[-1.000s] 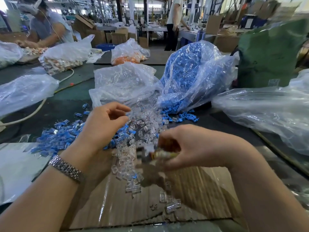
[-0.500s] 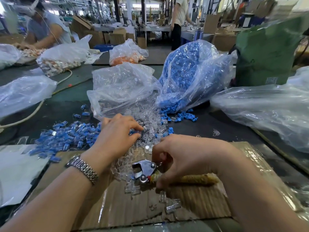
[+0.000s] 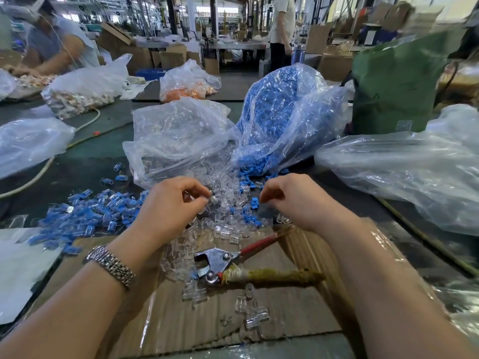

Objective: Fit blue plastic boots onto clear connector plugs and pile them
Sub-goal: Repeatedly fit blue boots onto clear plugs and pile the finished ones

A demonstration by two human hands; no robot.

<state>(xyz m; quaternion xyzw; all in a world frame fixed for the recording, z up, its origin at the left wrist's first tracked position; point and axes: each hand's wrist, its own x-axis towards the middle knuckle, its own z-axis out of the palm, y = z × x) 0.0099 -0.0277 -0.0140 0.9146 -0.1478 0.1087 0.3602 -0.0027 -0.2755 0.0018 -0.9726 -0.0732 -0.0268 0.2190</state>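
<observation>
A small clear plug [image 3: 213, 200] is pinched between thumb and fingertips of the left hand [image 3: 171, 203]. The right hand [image 3: 293, 196], curled, is held empty over the loose clear plugs [image 3: 228, 193]. Finished blue-booted pieces [image 3: 85, 218] are piled at nine o'clock; pliers [image 3: 220, 263] lie at six o'clock.

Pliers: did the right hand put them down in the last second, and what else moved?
Yes. The right hand let go of the pliers, now lying on the cardboard, and reached up to the loose parts. The left hand now pinches a clear plug. Bags and piles unchanged.
</observation>
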